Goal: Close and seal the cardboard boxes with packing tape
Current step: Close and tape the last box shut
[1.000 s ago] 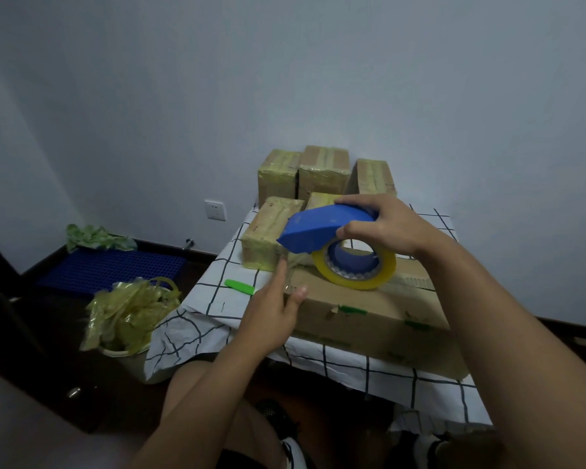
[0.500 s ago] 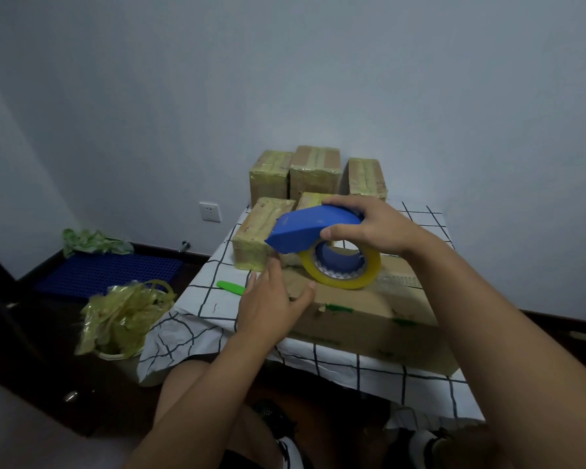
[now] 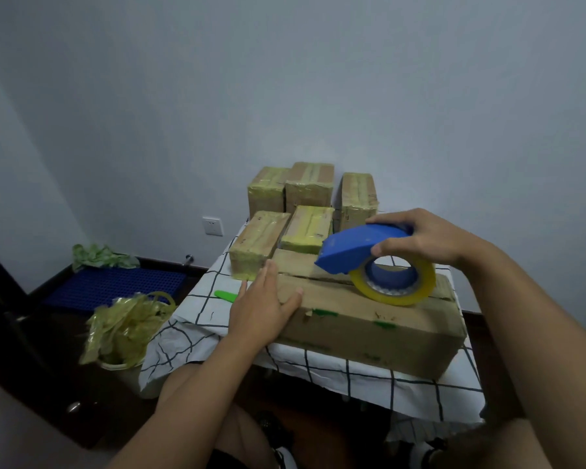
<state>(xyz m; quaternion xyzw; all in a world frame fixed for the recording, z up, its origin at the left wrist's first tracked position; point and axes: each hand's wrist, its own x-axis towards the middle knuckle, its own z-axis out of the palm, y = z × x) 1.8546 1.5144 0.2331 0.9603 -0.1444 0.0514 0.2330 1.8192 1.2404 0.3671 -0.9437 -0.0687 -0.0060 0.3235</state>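
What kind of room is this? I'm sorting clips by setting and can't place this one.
Probably a room in a home used for packing parcels, not a warehouse: a small table with a checked cloth, taped cardboard boxes stacked against a bare wall, a wall socket, and a bin of used tape on the floor.

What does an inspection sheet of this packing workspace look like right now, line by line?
Surface: small table under a white grid-patterned cloth.
Job's things: long cardboard box at the near edge, flaps down, centre seam untaped; blue tape dispenser with a yellowish tape roll resting on it; five taped boxes behind.
Clutter: green flat tool on the cloth.
Hands: left hand flat, pressing the long box's left end; right hand grips the dispenser.
Cables: nothing seen.
Surroundings: bin of crumpled yellowish tape waste on the floor to the left, blue mat, wall socket, plain wall.
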